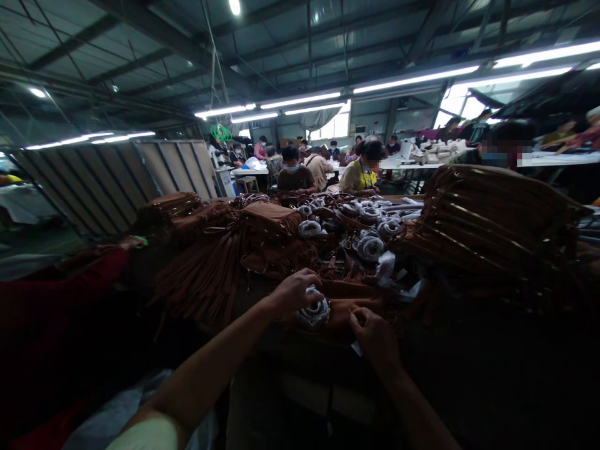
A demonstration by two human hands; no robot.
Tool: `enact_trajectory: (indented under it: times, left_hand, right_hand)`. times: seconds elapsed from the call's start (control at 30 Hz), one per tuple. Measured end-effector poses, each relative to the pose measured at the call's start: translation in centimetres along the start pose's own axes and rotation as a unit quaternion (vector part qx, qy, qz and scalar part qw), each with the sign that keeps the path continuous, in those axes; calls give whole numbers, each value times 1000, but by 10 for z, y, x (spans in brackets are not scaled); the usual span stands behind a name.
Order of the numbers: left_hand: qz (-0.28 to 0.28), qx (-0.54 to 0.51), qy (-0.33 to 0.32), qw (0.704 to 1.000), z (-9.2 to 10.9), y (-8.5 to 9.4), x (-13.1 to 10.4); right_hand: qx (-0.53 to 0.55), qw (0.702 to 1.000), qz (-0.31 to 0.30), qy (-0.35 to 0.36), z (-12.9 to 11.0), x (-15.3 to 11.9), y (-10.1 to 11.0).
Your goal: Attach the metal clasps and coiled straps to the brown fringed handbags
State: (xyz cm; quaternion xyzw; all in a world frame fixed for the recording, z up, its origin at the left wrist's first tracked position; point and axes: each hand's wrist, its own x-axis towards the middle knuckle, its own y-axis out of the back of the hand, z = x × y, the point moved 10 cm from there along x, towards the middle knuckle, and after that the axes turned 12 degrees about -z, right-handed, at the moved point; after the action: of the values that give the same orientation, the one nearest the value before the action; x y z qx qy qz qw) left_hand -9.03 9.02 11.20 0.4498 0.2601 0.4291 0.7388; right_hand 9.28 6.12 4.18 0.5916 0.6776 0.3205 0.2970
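Observation:
My left hand [297, 292] curls its fingers over a rolled-up strap [315, 314] in clear plastic wrap. That roll rests on a brown leather-like bag [340, 315] at the near edge of the table. To its right, my right hand [375, 337] is closed in a pinch at the bag's surface; what its fingertips hold is too small to make out. A small white tag or slip [357, 348] shows below the right fingers. The front of the bag and the table edge are lost in shadow.
Brown fringed bags [272, 231] lie piled behind my hands. More plastic-wrapped strap rolls [370, 245] are scattered behind. A tall stack of brown bags [497, 219] stands at right. A co-worker's red sleeve [100, 272] reaches in from the left. Several people sit at tables farther back.

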Motion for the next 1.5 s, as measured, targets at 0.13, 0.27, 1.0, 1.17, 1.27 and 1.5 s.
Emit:
enact_trajectory:
  times: [0.13, 0.27, 1.0, 1.17, 1.27, 1.5]
  left_hand:
    - [-177, 18, -65, 982, 10, -31, 18]
    - [-196, 105, -32, 974, 18, -50, 26]
    - [-118, 192, 127, 966, -17, -45, 50]
    - [2, 185, 85, 979, 8, -32, 51]
    - [31, 166, 77, 983, 23, -43, 57]
    - [-118, 145, 44, 981, 23, -68, 70]
  right_hand:
    - [3, 1000, -5, 1, 1, 0, -1]
    - [2, 1000, -2, 5, 0, -1, -1]
    - [22, 999, 20, 21, 3, 1, -4]
    - [28, 999, 24, 31, 2, 1, -2]
    - [24, 999, 19, 28, -1, 1, -1]
    - [10, 1000, -18, -17, 1, 7, -2]
